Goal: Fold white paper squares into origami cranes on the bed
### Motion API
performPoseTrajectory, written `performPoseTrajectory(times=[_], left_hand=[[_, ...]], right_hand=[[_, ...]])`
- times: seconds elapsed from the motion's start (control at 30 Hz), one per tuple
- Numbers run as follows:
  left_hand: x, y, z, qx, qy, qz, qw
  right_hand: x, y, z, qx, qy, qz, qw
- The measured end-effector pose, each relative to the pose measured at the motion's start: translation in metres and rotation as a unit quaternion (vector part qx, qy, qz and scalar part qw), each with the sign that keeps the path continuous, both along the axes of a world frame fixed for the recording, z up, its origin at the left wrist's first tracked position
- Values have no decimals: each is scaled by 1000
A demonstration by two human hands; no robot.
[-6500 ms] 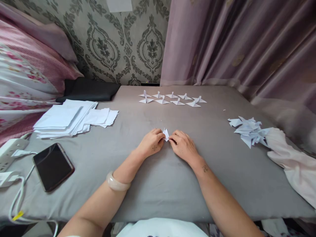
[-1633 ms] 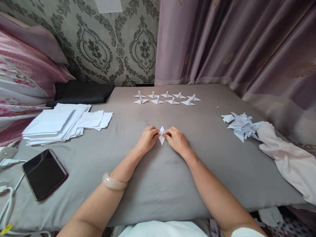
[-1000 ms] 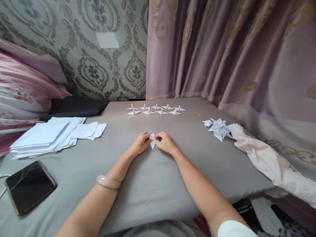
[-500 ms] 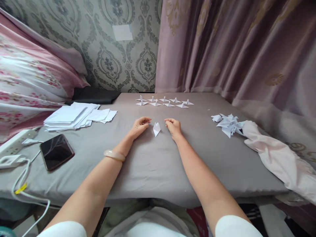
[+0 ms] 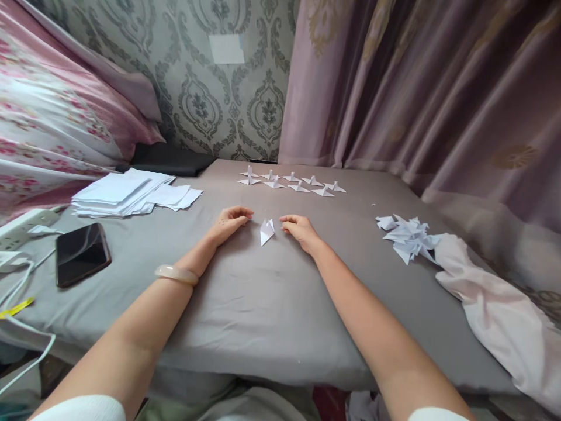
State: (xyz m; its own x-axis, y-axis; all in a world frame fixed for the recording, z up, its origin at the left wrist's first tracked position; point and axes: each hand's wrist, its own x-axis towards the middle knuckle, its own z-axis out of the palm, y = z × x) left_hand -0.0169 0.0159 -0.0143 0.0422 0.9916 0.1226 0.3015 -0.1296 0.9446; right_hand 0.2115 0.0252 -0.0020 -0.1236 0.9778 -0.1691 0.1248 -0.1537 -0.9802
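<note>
Between my two hands a small folded white paper piece [image 5: 267, 231] rests on the grey cloth, its pointed tips facing up and toward me. My left hand [image 5: 232, 223] lies just left of it, fingers loosely curved and thumb slightly apart, not touching it. To the right, my right hand [image 5: 300, 231] rests with its bent fingertips close to the paper, also holding nothing. Beyond them, several folded paper cranes [image 5: 298, 186] with spread wings stand in two rows.
A stack of white paper sheets [image 5: 114, 193] lies at the left, near a phone [image 5: 83, 255] and a power strip [image 5: 26, 230] with cables. At the right, a heap of folded paper pieces [image 5: 409, 238] touches a pale pink cloth [image 5: 477, 292]. Curtains [image 5: 394, 88] hang behind.
The view has shifted and tilted a little. The folded paper's tilt looks slightly different between my hands. Both hands stay beside it, with the left a bit farther from the right.
</note>
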Motion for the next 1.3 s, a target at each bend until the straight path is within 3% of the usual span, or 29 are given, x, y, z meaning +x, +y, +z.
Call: performPoseTrajectory(times=[0.37,0.77,0.83,0.9,0.97,1.07,1.2,1.3], left_hand=[[0,-6,8,-38,1,-2,999],[8,-10,16,-77,26,-7,997],[9,-7,14,-79,35,-9,996],[9,-2,11,-80,53,-21,995],[7,4,11,-82,87,-44,992],[7,11,17,-83,121,-99,984],[19,8,25,-50,73,-125,988],[32,0,23,-48,50,-145,987]], right_hand=[[-6,-1,-13,83,-88,7,993],[-9,-23,-12,229,-216,18,949],[-9,-27,-11,256,-246,23,935],[-9,-32,-11,300,-344,18,890],[-9,-35,-11,299,-410,-8,862],[-9,-36,-10,292,-453,-23,842],[-7,-33,-4,286,-454,-8,844],[-2,-25,2,264,-403,22,876]])
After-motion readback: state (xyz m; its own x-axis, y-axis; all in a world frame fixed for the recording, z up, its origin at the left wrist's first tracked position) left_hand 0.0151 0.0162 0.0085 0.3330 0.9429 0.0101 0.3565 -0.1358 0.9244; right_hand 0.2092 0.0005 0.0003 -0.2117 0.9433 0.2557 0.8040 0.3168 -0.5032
